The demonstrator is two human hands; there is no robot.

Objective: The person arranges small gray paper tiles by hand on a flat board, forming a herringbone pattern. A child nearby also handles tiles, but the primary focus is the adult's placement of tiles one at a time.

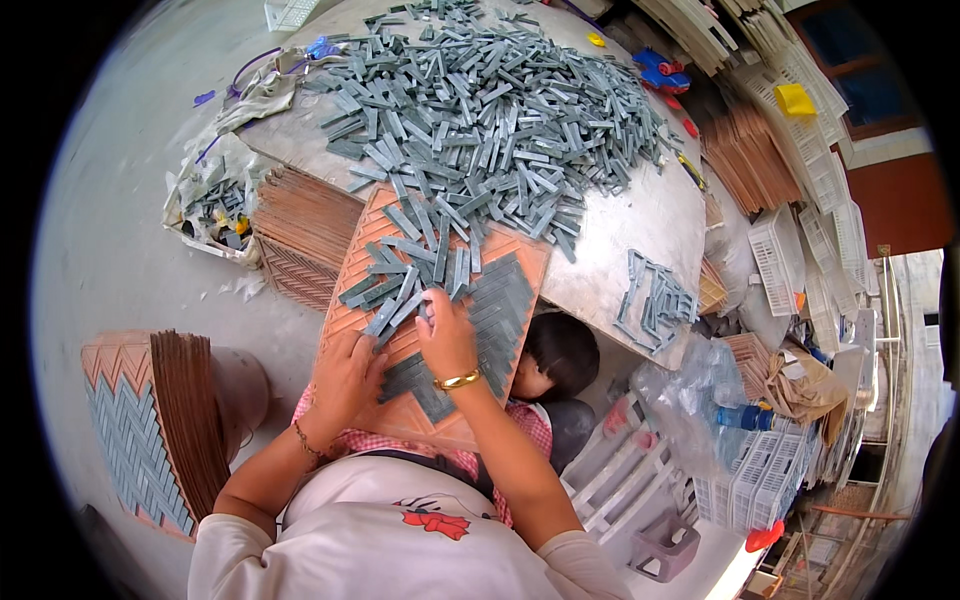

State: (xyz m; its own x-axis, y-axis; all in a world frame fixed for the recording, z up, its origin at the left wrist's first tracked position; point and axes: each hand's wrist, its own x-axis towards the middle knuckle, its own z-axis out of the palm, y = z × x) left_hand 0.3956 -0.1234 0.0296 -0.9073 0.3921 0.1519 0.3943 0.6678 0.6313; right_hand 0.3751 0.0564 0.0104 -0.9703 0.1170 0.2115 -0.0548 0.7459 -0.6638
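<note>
An orange-brown tray (335,350) with herringbone grooves rests in front of me, tilted against the table edge. Grey stone strips (494,315) fill its right and lower part in a herringbone pattern. Loose strips (425,262) lie heaped on its upper left. My left hand (347,380) is at the tray's lower left, its fingers closed at the end of a grey strip (382,322). Beside it, my right hand (446,338), with a gold bangle at the wrist, pinches a small grey strip over the tray. The fingers partly hide both strips.
A large pile of grey strips (490,110) covers the table (630,225). Stacked trays stand at left (180,420) and beneath the table's left edge (300,220). A child's head (562,355) is close by my right forearm. White plastic crates (755,475) stand at right.
</note>
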